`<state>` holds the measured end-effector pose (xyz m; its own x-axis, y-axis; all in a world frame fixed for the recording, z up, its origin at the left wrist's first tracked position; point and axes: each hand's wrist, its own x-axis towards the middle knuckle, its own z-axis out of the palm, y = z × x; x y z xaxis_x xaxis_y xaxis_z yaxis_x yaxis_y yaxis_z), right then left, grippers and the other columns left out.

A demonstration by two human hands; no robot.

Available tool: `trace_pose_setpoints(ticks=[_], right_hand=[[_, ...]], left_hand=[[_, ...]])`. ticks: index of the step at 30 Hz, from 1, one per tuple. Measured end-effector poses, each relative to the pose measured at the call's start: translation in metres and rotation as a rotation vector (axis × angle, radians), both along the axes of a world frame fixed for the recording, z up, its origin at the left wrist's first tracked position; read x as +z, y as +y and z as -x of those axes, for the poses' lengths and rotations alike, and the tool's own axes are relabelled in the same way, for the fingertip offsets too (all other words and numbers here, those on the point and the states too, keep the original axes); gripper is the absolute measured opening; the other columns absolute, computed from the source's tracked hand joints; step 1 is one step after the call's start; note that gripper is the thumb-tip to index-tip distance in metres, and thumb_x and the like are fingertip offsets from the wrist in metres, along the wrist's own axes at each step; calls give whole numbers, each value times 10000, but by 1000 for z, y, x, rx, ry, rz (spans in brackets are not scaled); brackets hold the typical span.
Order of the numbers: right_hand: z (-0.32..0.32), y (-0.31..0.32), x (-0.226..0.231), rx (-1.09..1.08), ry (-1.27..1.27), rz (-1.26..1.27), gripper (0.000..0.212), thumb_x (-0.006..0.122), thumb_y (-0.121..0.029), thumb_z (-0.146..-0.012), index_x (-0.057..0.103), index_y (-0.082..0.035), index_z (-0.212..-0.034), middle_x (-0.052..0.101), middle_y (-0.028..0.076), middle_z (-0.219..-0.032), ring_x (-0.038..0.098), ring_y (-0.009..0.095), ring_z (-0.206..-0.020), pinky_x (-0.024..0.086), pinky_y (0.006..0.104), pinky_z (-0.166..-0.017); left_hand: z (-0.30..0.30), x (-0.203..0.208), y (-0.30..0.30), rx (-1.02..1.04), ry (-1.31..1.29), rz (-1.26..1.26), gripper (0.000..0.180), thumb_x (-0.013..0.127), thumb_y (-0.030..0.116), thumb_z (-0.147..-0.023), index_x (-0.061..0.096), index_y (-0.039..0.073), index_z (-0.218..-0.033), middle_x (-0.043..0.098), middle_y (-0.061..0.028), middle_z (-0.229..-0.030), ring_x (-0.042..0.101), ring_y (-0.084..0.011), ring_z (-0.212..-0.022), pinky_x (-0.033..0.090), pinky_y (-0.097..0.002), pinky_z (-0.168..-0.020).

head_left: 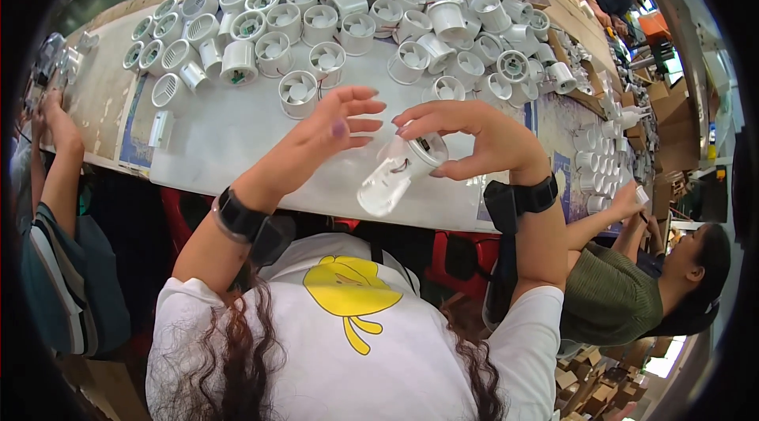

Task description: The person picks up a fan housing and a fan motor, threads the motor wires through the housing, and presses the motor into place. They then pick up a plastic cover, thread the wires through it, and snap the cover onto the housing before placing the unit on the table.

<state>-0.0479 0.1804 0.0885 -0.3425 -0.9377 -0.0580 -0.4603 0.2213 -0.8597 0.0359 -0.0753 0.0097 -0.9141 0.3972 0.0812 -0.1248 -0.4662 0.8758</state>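
Observation:
My right hand (482, 132) grips a white plastic fan housing (387, 180) by its round end, thumb below and fingers over the top. Wires and a dark part show inside that end, while a clear or white curved sleeve reaches down toward the table's near edge. Just to the left of it, my left hand (336, 124) is stretched out with fingers apart, holding nothing. Beyond the left hand stands a white round fan unit (299, 94) with blades facing up, and another fan unit (448, 90) stands beyond the right hand.
A large pile of white fan units (356, 33) covers the far half of the white table (229, 148). A small white piece (161, 129) lies at the left. Co-workers sit on both sides; the right one's hand (628, 201) is near rows of white cylinders (609, 164).

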Motion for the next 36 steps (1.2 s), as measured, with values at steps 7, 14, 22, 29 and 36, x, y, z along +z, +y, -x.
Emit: trace_pose_setpoints(ticks=[7, 14, 22, 29, 36], right_hand=[[-12, -4, 0, -96, -226, 258, 559, 780, -94, -715, 608, -61, -1246, 564, 123, -1325, 523, 257, -1226, 414, 354, -1008], [-15, -3, -41, -158, -111, 473, 523, 774, -180, -756, 622, -35, -1234, 559, 155, -1324, 494, 284, -1263, 362, 383, -1068], [-14, -3, -45, -149, -190, 472, 464, 731, -165, -797, 628, -44, -1233, 558, 151, -1328, 506, 283, -1254, 373, 376, -1060], [-14, -3, -46, -138, -137, 478, 434, 689, -88, -838, 611, -68, -1265, 560, 131, -1331, 531, 254, -1228, 408, 344, -1032], [-17, -6, -42, -206, -113, 414, 414, 663, -83, -858, 614, -91, -1268, 571, 118, -1317, 547, 238, -1202, 459, 328, -969]], left_hand=[[16, 5, 46, -181, 139, -105, 555, 462, 374, -1006, 295, 37, -1414, 459, -99, -1343, 445, -164, -1236, 365, -326, -1048], [15, 1, 47, -136, 50, -35, 476, 442, 320, -1024, 339, 29, -1386, 481, -77, -1312, 457, -126, -1203, 391, -300, -1006], [12, 4, 43, -242, -128, -105, 470, 449, 318, -1023, 366, 28, -1384, 501, -46, -1270, 492, -85, -1128, 429, -272, -939], [12, 1, 43, -241, -140, -160, 484, 463, 332, -1016, 381, 19, -1376, 525, -37, -1226, 543, -72, -1033, 477, -250, -859], [9, 0, 45, -170, -168, -159, 567, 521, 390, -981, 375, 0, -1366, 557, -47, -1181, 570, -64, -971, 493, -227, -792]])
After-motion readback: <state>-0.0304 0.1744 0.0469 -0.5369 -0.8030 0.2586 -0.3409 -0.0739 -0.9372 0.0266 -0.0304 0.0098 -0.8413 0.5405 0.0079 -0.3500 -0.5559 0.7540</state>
